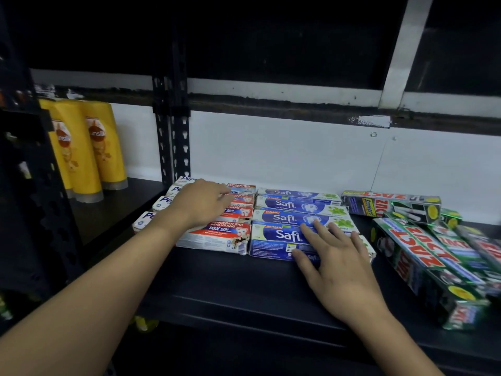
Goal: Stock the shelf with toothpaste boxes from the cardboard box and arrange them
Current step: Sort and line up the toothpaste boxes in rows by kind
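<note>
Far left, in the neighbouring bay: glossy yellow plastic Sunsilk bottles (pixel 92 147) stand cap-down near the back. A black slotted steel upright (pixel 173 131) divides the bays.

On the matte black shelf (pixel 230 280), white-and-red Pepsodent boxes (pixel 217 237) lie flat. They are long cardboard cartons in rows from the back edge forward. The front carton is torn at its right end.

The left hand (pixel 200 203) rests palm-down on the middle rows, fingers relaxed, gripping nothing and hiding part of the print.

Just beside them, blue-and-white Safi boxes (pixel 282 204) lie in four like rows. The right hand (pixel 336 256) lies on the frontmost one, fingers spread and straight, thumb at its front face, not curled round it.

Toward the right edge, green Zact boxes (pixel 423 256) are heaped askew, one crosswise at the back. A white wall (pixel 271 153) stands behind.
</note>
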`<state>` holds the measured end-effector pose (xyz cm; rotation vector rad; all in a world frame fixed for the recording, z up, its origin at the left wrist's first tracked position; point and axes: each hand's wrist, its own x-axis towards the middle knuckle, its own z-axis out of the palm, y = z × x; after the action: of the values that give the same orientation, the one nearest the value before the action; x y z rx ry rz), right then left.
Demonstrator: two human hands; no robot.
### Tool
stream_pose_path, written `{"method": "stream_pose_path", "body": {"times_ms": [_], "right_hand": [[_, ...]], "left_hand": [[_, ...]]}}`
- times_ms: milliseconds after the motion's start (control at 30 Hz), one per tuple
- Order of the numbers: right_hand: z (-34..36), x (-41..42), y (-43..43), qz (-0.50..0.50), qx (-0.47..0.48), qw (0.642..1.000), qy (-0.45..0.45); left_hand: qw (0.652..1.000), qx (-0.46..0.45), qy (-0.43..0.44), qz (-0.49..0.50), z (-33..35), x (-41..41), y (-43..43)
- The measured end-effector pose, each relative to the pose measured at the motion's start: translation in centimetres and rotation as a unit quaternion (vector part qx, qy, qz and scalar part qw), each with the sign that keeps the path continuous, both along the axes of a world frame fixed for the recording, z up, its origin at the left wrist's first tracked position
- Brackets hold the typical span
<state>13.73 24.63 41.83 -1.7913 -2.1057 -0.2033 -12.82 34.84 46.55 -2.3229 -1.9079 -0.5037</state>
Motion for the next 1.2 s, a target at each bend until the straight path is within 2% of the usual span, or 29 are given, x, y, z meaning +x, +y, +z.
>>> {"method": "stream_pose_path", "body": {"times_ms": [233, 300, 367, 400, 600, 667, 767, 833, 933, 1200], "right_hand": [[0.1, 0.1, 0.2, 0.009, 0.014, 0.999, 0.030], [0.2, 0.3, -0.2, 0.040, 0.060, 0.991, 0.110], [0.6, 1.0, -1.3, 0.073, 0.126, 0.968, 0.203], [0.9, 1.5, -2.0, 0.079, 0.152, 0.960, 0.221], [2.9, 9.0, -5.7, 0.031, 0.211, 0.965, 0.153], [2.8, 12.0, -6.6, -0.009, 0.180, 0.977, 0.116], [1.0, 14.7, -7.5, -0.038, 0.068, 0.995, 0.059], [-0.5, 15.5, -7.9, -0.022, 0.038, 0.996, 0.072], [-1.2, 15.7, -8.5, -0.005, 0.061, 0.993, 0.096], [-1.8, 15.2, -10.7, -0.015, 0.118, 0.990, 0.070]], "left_hand": [[0.989, 0.043, -0.071, -0.124, 0.1, 5.2, -5.0], [0.988, 0.029, -0.066, -0.140, -0.2, 7.0, -6.2], [0.985, 0.010, -0.062, -0.157, -0.7, 8.7, -7.1], [0.985, 0.004, -0.060, -0.162, -0.9, 9.5, -7.4], [0.982, -0.006, -0.054, -0.182, -1.1, 14.5, -8.6], [0.982, -0.004, -0.045, -0.181, -1.1, 16.6, -8.6], [0.986, 0.023, -0.011, -0.164, -1.7, 19.4, -8.5], [0.988, 0.037, 0.012, -0.148, -2.7, 20.5, -8.4], [0.991, 0.041, 0.033, -0.125, -4.4, 21.1, -8.9], [0.991, 0.053, 0.045, -0.114, -4.9, 21.2, -8.9]]}}
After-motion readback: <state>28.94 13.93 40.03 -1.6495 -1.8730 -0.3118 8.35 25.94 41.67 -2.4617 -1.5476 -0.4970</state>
